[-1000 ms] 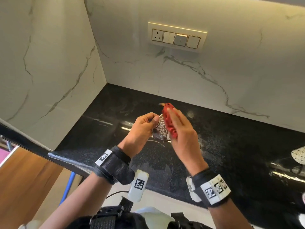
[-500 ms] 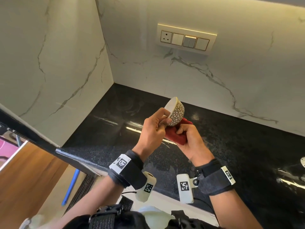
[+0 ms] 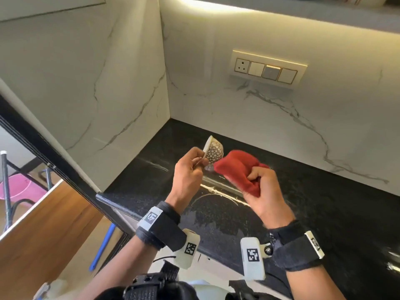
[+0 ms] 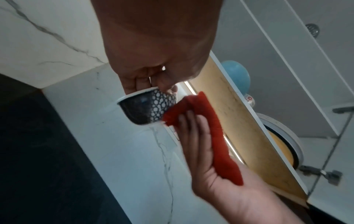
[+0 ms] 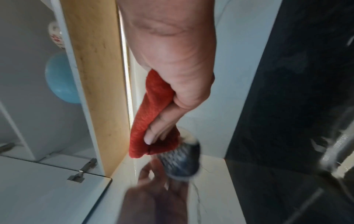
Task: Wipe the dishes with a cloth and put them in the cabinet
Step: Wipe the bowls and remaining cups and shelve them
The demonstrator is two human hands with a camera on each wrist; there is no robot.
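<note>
A small bowl [image 3: 213, 152] with a dark dotted outside and a white rim hangs in the air above the black counter [image 3: 324, 204], tilted with its mouth to the left. My left hand [image 3: 190, 169] pinches its rim [image 4: 138, 94]. My right hand [image 3: 259, 187] grips a folded red cloth [image 3: 236, 169], whose tip touches the bowl's base [image 4: 159, 119]. In the right wrist view the cloth [image 5: 153, 121] hangs from my fingers just above the blurred bowl [image 5: 182, 160].
White marble walls meet in a corner behind my hands. A switch panel [image 3: 268, 69] is on the back wall. Overhead is an open cabinet, its shelf [image 4: 239, 121] holding a blue dish [image 4: 237, 75] and a stack of plates [image 4: 283, 144].
The bowl has been turned over from its wiped inside to its outside and lifted. The cloth has come out of it and now sits to the right at its base.
</note>
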